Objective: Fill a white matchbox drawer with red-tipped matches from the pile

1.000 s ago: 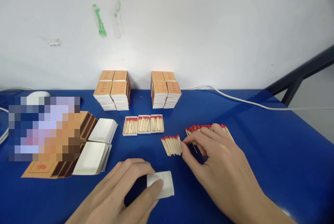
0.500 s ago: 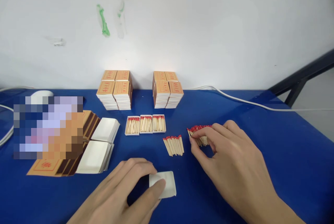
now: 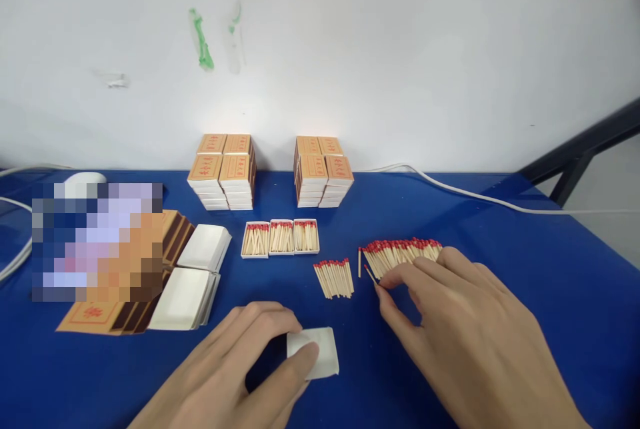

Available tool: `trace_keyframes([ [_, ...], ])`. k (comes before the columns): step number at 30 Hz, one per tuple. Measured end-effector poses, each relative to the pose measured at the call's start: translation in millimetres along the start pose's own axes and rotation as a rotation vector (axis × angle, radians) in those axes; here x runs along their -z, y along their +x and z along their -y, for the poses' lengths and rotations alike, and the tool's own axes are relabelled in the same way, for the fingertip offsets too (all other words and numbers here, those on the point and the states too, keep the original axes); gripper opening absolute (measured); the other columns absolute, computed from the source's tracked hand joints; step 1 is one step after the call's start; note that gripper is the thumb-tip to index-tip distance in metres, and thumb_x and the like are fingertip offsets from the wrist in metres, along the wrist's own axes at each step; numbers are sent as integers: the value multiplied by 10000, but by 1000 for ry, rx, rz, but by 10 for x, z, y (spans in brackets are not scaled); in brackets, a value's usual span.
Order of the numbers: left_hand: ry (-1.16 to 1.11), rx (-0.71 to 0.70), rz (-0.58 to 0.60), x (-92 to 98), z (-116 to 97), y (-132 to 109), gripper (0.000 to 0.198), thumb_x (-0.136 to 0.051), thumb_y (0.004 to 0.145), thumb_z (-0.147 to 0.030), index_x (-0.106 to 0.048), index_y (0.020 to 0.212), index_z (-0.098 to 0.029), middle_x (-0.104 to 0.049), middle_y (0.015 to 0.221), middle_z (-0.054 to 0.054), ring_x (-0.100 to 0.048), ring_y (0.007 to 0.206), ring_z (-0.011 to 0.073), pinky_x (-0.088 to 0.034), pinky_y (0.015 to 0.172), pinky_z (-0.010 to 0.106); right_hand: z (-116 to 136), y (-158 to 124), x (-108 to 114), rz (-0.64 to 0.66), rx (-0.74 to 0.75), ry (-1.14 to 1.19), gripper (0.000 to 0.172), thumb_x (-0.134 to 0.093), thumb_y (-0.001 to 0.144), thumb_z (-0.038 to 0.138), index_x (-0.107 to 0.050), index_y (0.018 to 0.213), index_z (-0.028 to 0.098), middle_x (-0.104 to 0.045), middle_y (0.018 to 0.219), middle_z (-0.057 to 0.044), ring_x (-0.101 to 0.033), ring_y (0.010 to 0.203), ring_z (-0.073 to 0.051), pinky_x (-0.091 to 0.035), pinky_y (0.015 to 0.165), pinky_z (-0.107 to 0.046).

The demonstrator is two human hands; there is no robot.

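My left hand (image 3: 235, 366) grips an empty white matchbox tray (image 3: 324, 352) near the front of the table, the thumb reaching over it. With thumb and forefinger close together, my right hand (image 3: 460, 329) pinches the lower end of a single match (image 3: 371, 274). Behind those fingers spreads a larger heap of red-headed matches (image 3: 400, 252), partly covered by the hand. One loose match (image 3: 359, 262) lies at the heap's left edge. A smaller group of matches (image 3: 334, 279) lies between the two hands, roughly side by side.
Three matchbox trays filled with matches (image 3: 281, 238) stand in a row. Farther back are two stacks of closed matchboxes (image 3: 221, 172), (image 3: 324, 172). At left lie white trays (image 3: 183, 299) and orange-brown matchbox sleeves (image 3: 95, 314), partly blurred. A white cable (image 3: 465, 194) runs along the wall.
My right hand has drawn back from the heap, down and to the right, pulling one match out in its fingertips. More of the heap shows. My left hand and the tray stay put.
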State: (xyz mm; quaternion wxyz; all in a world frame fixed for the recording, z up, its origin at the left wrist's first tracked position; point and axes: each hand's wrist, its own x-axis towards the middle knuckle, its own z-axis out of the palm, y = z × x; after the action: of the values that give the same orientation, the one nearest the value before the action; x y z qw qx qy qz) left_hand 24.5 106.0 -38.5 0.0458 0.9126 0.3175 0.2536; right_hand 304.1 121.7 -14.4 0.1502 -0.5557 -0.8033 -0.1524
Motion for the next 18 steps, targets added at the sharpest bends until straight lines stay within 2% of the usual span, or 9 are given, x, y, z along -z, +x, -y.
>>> trace_keyframes([
  [4,-50,18,14,15,0,23,381,-383,1093,-48,-716,1213,-188,-732,1128,93,-777,1050,170,-670,920,246,12,-2,5,-11,-22,53,236,-535,981,204,-634,772,251,-665,732,-48,-616,804,-308,-403,772,-447],
  [9,-75,40,1,36,4,22,387,-401,1084,-47,-734,1188,-216,-734,1098,70,-772,1039,170,-671,918,252,45,43,-9,-74,-116,142,178,-600,963,233,-659,797,257,-668,705,-13,-598,769,-273,-411,726,-413],
  [14,-86,47,-8,4,32,-2,372,-429,1078,-69,-740,1199,-233,-736,1121,68,-775,1019,165,-673,920,246,75,108,-92,-88,-183,193,161,-676,917,176,-658,775,249,-646,692,4,-553,742,-239,-406,702,-385],
  [18,-112,94,-13,-33,38,-42,448,-426,1041,-46,-729,1275,-280,-750,1132,58,-783,1075,183,-675,983,283,78,141,-151,-86,-179,174,196,-706,922,161,-653,751,243,-650,696,8,-511,738,-233,-402,718,-389],
])
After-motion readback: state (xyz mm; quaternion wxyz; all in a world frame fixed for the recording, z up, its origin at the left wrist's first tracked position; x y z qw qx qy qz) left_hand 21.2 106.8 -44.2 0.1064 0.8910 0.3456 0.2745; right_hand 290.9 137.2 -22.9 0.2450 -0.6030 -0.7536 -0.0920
